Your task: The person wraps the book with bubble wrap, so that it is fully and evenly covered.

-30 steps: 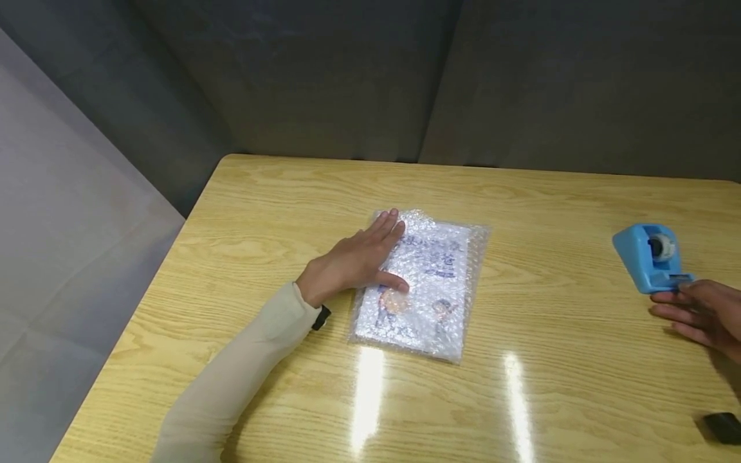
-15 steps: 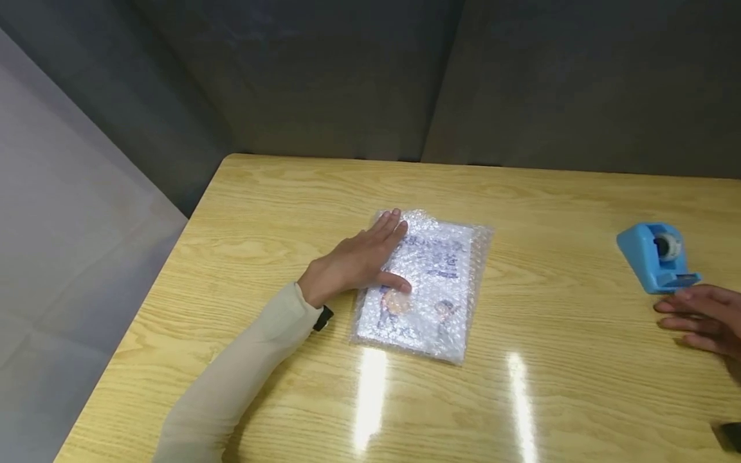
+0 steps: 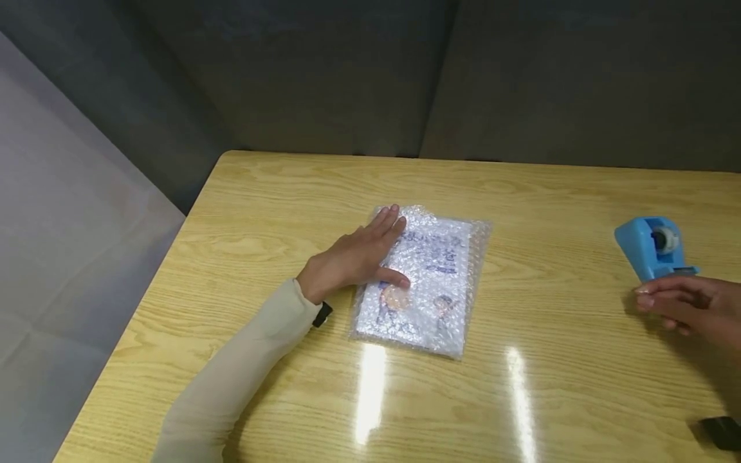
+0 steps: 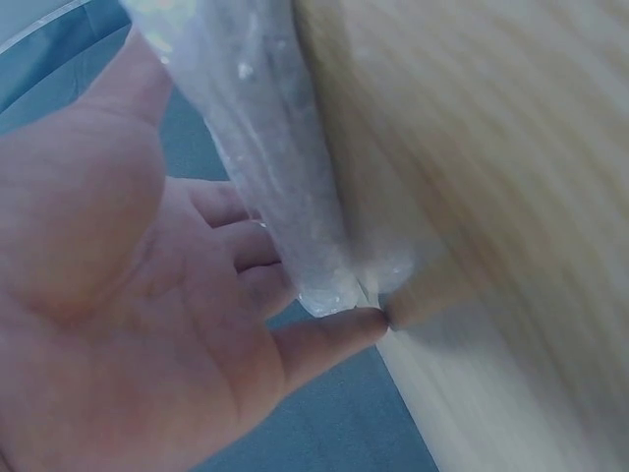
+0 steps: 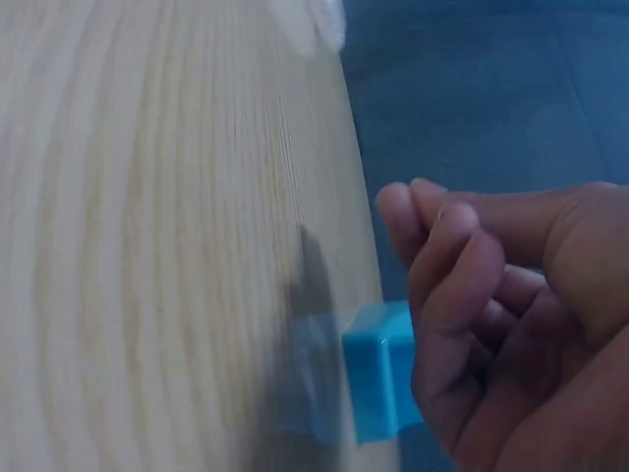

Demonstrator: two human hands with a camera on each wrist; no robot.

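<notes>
In the head view a flat bubble-wrapped package (image 3: 428, 289) lies on the table, its printed sheet showing through. My left hand (image 3: 359, 260) rests on its left side, thumb spread toward the middle. From the left wrist view, the hand (image 4: 197, 285) has its fingers along the edge of the bubble wrap (image 4: 275, 147). A blue tape dispenser (image 3: 648, 247) with a small roll stands at the right. Just in front of it my right hand (image 3: 689, 302) pinches thumb against fingertip, with a small pale glint there that looks like clear tape. The right wrist view shows those fingertips touching, tape indistinct.
The wooden table (image 3: 278, 212) ends at a dark panel (image 3: 324, 77) behind and a grey sheet (image 3: 69, 225) on the left. A black object (image 3: 720, 432) is at the lower right, near the right wrist.
The right hand, earlier with its fingers at the dispenser's cutter end, has shifted left and its thumb and fingertip have come together. The left hand and the package stay in place.
</notes>
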